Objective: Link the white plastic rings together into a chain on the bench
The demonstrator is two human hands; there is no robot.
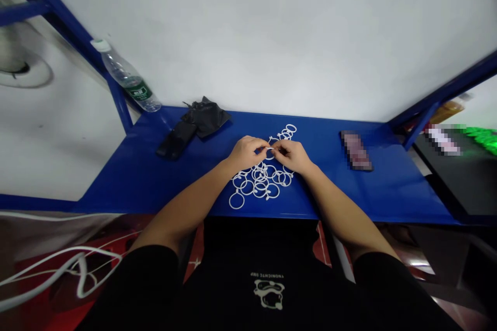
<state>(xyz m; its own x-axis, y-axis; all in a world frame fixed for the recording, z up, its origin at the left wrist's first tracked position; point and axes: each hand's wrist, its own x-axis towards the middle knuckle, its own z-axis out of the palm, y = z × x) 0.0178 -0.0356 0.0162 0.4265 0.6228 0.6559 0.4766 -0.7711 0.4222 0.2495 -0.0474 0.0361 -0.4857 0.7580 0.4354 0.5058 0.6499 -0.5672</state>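
My left hand [248,151] and my right hand [292,156] meet over the middle of the blue shelf-like table. Between their pinched fingertips is a thin white plastic ring [270,158], gripped from both sides. Just below my hands lies a loose pile of similar white rings [261,180], several with a small knob or eyelet on the rim. Beyond my fingers a short row of white rings [287,132] overlaps towards the wall. My fingers hide part of the held ring, so how its small end piece sits cannot be made out.
A clear bottle [130,78] with a green label leans at the back left. Near it lie a dark phone-like object [176,139] and a crumpled black bag [209,116]. A blurred phone [356,150] rests on the right. Blue frame bars [425,116] flank the table [128,181].
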